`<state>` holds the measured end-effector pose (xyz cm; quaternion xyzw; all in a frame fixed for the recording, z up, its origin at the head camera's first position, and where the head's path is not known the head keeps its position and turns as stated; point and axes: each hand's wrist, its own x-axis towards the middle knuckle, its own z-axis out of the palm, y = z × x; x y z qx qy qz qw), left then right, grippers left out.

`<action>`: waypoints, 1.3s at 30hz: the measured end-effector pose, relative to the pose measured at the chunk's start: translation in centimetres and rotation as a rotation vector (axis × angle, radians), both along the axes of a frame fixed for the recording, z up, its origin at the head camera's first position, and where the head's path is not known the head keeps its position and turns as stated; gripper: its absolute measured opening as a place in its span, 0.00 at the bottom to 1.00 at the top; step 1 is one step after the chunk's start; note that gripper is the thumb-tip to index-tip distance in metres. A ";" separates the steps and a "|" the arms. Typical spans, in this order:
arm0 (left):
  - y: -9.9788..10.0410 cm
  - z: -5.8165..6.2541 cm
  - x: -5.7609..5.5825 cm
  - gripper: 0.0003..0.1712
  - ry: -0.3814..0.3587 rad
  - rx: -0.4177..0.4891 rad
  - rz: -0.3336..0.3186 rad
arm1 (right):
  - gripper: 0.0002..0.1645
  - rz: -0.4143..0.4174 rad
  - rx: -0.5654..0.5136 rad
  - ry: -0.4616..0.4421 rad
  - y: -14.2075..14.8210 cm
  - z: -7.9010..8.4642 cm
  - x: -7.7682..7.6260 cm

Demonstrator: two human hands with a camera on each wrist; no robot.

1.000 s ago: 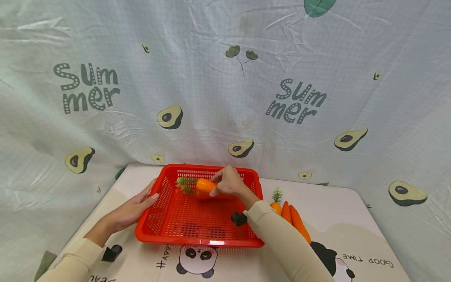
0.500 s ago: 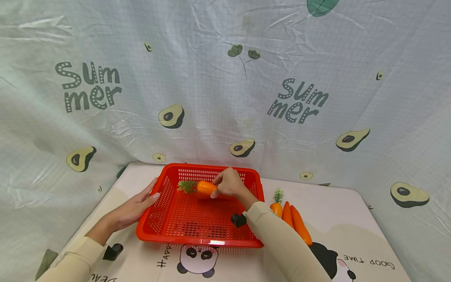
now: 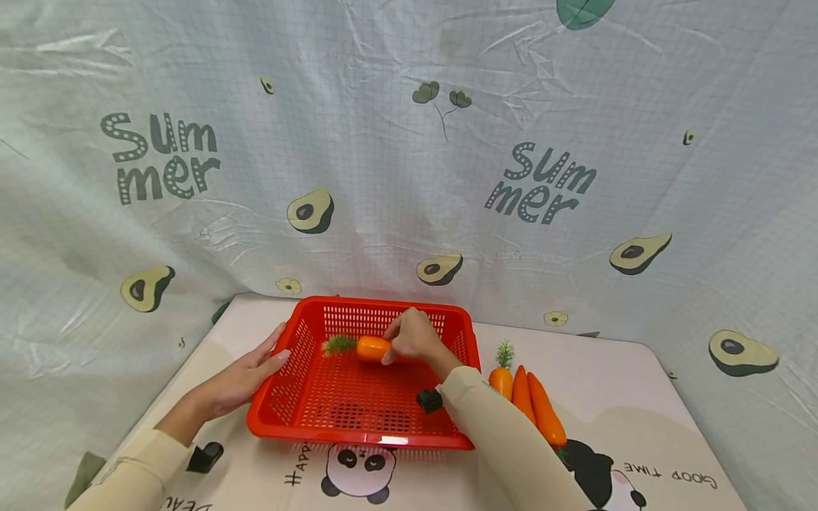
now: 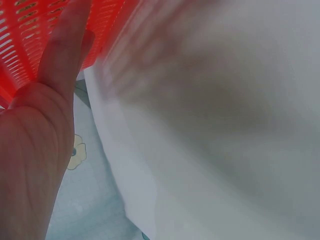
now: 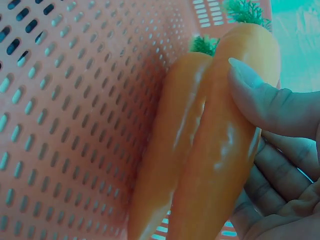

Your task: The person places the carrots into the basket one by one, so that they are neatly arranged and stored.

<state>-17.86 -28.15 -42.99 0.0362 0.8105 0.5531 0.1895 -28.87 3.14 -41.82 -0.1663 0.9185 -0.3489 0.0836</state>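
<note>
A red perforated plastic basket [image 3: 361, 437] stands on the table. My right hand [image 3: 415, 336] reaches into it and grips an orange carrot [image 3: 373, 348] with a green leafy top, its thumb pressed along the side in the right wrist view. Right beside the gripped carrot, that view shows a second carrot [image 5: 167, 135] lying in the basket. In the head view I cannot make this second one out. My left hand [image 3: 238, 380] rests against the basket's left side with fingers extended. The left wrist view shows its fingers along the outer wall.
Three more carrots lie right of the basket: one with its leafy top [image 3: 501, 382] at the back, then a middle one [image 3: 522, 394] and a right one [image 3: 546, 411]. A printed cloth [image 3: 377, 163] hangs behind the table.
My right hand has moved the gripped carrot down in the head view, a little nearer to me within the basket. The left hand and the basket have stayed in place.
</note>
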 end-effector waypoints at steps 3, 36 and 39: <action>0.1 0.0 0.0 0.48 0.002 -0.001 -0.004 | 0.19 -0.003 0.012 0.000 0.0 -0.4 -0.2; 0.0 -0.2 -0.1 0.48 0.007 0.000 -0.004 | 0.20 0.071 0.081 -0.014 -0.5 -1.8 -0.8; 0.0 -0.2 -0.1 0.48 0.016 -0.016 -0.005 | 0.20 0.080 0.094 -0.013 -0.5 -1.8 -0.8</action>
